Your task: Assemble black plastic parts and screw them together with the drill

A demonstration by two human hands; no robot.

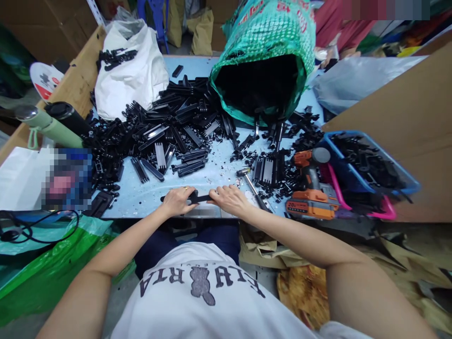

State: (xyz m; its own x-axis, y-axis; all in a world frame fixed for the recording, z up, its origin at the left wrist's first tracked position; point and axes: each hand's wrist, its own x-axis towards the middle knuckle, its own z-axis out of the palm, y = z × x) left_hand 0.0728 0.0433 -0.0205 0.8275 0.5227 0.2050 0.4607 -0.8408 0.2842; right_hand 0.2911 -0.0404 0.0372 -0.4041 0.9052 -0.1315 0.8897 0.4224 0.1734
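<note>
At the table's near edge, a long black plastic piece [203, 198] spans the gap between my two hands. My left hand [178, 201] is closed around its left end, thumb and fingers gripping. The fingers of my right hand [230, 198] are closed on the other end. What exact part it is I cannot make out. Just right of my right hand lies a small hammer [251, 186] with a dark handle. Beyond my hands, several slim black plastic pieces [190, 162] lie loose, in front of a large heap of similar parts [176, 113].
An orange cordless drill [310, 195] and a blue basket [372, 181] of black parts stand at right. At the back are a green woven sack [261, 42] and a white bag [130, 80]. Bottles [52, 125] stand left. Another person's hand shows back right.
</note>
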